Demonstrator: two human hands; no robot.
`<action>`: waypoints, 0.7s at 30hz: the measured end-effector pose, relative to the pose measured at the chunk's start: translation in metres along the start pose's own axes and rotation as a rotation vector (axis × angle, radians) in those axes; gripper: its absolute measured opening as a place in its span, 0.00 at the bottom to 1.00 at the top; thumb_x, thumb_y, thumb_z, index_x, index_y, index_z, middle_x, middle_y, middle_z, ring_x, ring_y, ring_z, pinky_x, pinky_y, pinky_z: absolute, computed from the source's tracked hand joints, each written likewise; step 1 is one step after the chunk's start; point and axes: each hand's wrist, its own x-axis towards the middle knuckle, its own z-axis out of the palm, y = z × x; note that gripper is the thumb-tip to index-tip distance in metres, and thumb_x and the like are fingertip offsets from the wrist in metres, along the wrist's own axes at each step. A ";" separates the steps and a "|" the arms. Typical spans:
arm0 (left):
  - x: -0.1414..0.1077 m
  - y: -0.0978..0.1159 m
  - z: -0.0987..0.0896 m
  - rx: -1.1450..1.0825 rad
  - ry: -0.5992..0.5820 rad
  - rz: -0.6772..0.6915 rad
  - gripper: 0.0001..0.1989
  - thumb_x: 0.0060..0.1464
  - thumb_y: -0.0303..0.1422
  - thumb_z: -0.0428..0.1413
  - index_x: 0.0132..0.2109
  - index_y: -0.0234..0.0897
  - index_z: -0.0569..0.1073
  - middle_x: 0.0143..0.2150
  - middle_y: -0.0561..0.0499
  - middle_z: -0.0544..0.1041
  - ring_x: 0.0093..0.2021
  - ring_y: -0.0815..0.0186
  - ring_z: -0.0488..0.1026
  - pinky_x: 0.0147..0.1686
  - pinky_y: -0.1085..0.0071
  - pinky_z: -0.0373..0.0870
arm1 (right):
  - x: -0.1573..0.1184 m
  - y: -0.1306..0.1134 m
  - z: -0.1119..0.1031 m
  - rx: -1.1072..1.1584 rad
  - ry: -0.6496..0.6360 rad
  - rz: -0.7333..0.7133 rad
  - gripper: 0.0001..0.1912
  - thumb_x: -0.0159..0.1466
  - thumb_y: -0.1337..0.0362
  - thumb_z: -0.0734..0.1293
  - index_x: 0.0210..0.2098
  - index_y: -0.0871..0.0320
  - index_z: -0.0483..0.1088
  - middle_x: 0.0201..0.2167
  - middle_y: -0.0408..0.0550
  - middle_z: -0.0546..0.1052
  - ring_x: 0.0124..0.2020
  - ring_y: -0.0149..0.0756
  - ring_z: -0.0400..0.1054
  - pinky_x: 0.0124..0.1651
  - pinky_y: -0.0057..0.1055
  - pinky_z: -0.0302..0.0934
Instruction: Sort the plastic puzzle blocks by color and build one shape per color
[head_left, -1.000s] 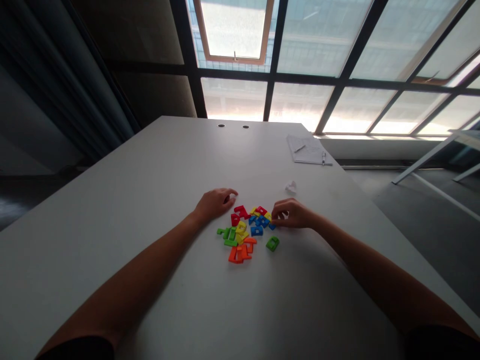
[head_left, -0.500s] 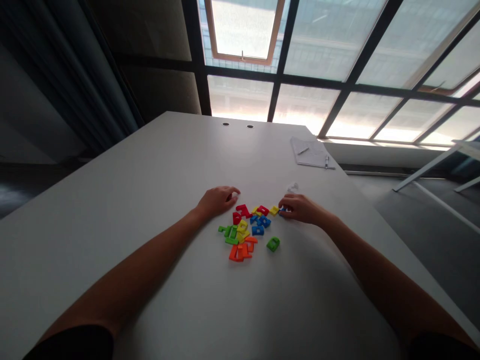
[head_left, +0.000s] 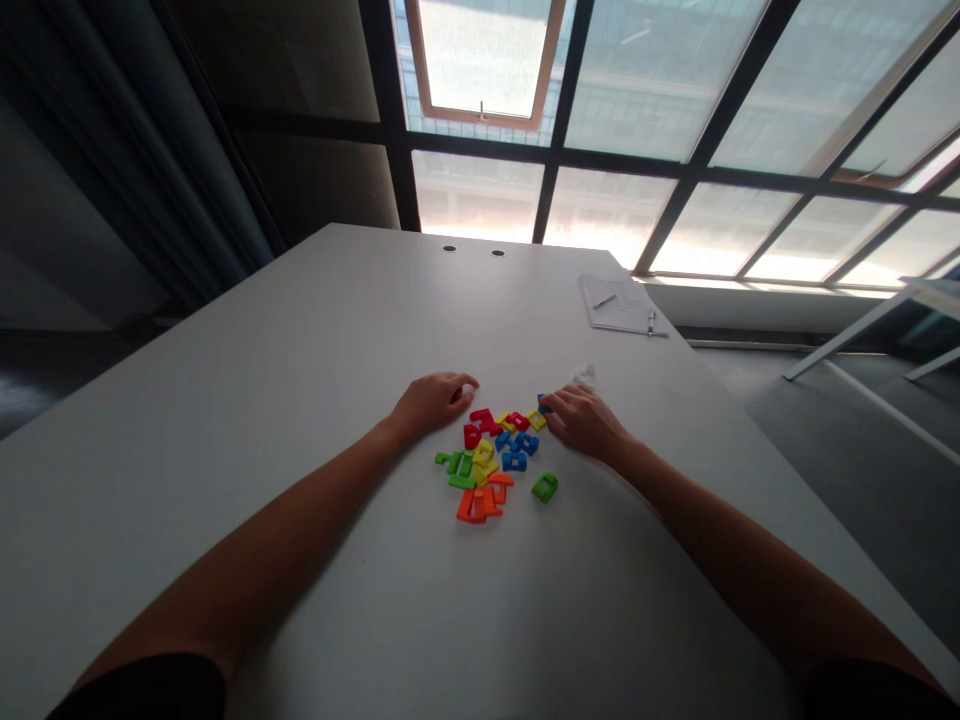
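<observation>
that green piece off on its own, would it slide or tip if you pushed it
The green plastic piece looks stiff and moulded, so it's probably light for its size. Lying flat on the smooth table, it would likely slide rather than roll or tip.

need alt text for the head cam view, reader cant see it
A person's left hand and right hand rest beside a heap of red, yellow, blue, green and orange plastic pieces on a white table. Papers with a pen lie beyond, under large windows.

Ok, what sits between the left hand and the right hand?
The head view shows red plastic pieces, yellow plastic pieces and blue plastic pieces lying between the left hand and the right hand.
</observation>
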 end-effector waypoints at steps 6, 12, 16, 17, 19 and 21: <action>0.000 0.000 0.000 -0.005 0.005 0.009 0.17 0.65 0.41 0.52 0.55 0.48 0.80 0.37 0.53 0.81 0.36 0.63 0.75 0.35 0.69 0.65 | -0.002 0.004 0.010 0.085 0.106 0.092 0.07 0.72 0.65 0.68 0.49 0.58 0.76 0.41 0.53 0.81 0.43 0.45 0.73 0.53 0.40 0.63; 0.000 0.000 0.000 0.000 0.001 0.001 0.17 0.66 0.41 0.52 0.55 0.48 0.80 0.38 0.53 0.81 0.37 0.62 0.76 0.36 0.69 0.67 | -0.001 0.001 0.007 -0.008 0.160 0.085 0.10 0.73 0.67 0.65 0.50 0.58 0.77 0.47 0.55 0.81 0.48 0.48 0.72 0.56 0.43 0.62; 0.001 0.000 0.001 -0.003 0.007 -0.009 0.17 0.65 0.41 0.53 0.55 0.49 0.80 0.38 0.53 0.82 0.38 0.62 0.77 0.36 0.69 0.68 | -0.001 -0.003 0.006 -0.057 0.097 0.042 0.12 0.75 0.65 0.63 0.50 0.59 0.78 0.48 0.55 0.82 0.49 0.48 0.71 0.56 0.43 0.60; 0.001 0.000 0.001 -0.003 0.006 -0.009 0.17 0.65 0.41 0.53 0.55 0.49 0.80 0.38 0.53 0.82 0.38 0.62 0.77 0.36 0.69 0.67 | -0.001 -0.004 0.006 -0.070 0.084 0.053 0.13 0.74 0.65 0.63 0.52 0.59 0.78 0.50 0.56 0.82 0.51 0.48 0.71 0.57 0.43 0.59; 0.001 -0.001 0.002 -0.002 0.005 -0.007 0.17 0.65 0.41 0.53 0.55 0.49 0.80 0.38 0.53 0.82 0.38 0.62 0.77 0.36 0.69 0.67 | -0.001 -0.003 0.006 -0.099 0.060 0.092 0.16 0.74 0.67 0.62 0.56 0.60 0.77 0.54 0.57 0.81 0.53 0.49 0.69 0.59 0.44 0.58; 0.001 -0.001 0.002 0.000 0.006 -0.003 0.17 0.65 0.41 0.52 0.55 0.49 0.80 0.38 0.53 0.81 0.38 0.62 0.76 0.36 0.69 0.67 | 0.002 -0.001 0.004 -0.129 0.023 0.132 0.19 0.73 0.68 0.61 0.59 0.59 0.76 0.57 0.57 0.80 0.56 0.50 0.67 0.61 0.45 0.55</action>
